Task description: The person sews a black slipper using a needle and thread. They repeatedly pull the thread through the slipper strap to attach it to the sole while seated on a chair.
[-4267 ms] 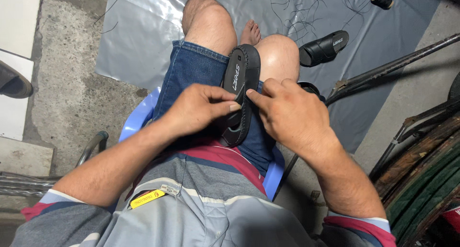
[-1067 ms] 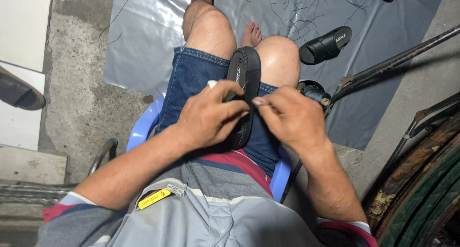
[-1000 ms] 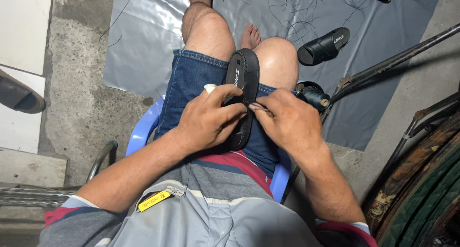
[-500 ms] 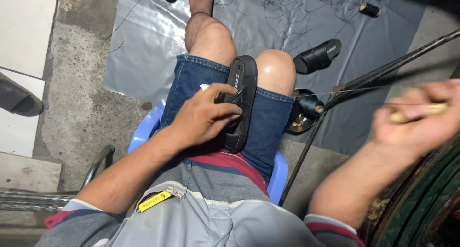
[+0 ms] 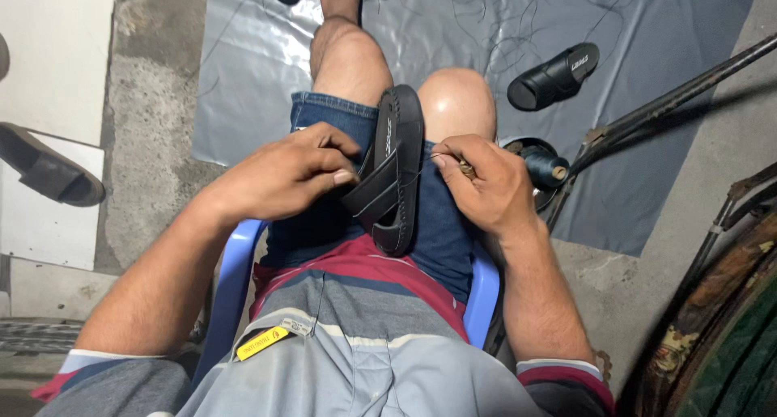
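Head view looks straight down onto my lap, where a black rubber slide sandal with a stitched rim [image 5: 394,170] stands on its edge between my thighs, resting on the blue denim shorts [image 5: 441,223]. My left hand [image 5: 283,174] presses against the sandal's strap side, its fingers [image 5: 336,177] curled together and touching the strap. My right hand [image 5: 486,186] sits just beside the sandal's other edge, thumb and forefinger pinched shut on a small needle-like tool [image 5: 465,169] whose tip meets the rim; I cannot tell its exact shape. I am seated on a light blue plastic chair [image 5: 235,271]. On the grey plastic sheet [image 5: 243,77] ahead lie a matching black sandal [image 5: 554,77] and a dark spool of thread [image 5: 544,165] near my right knee. A worn dark shoe [image 5: 50,168] rests off to the left.
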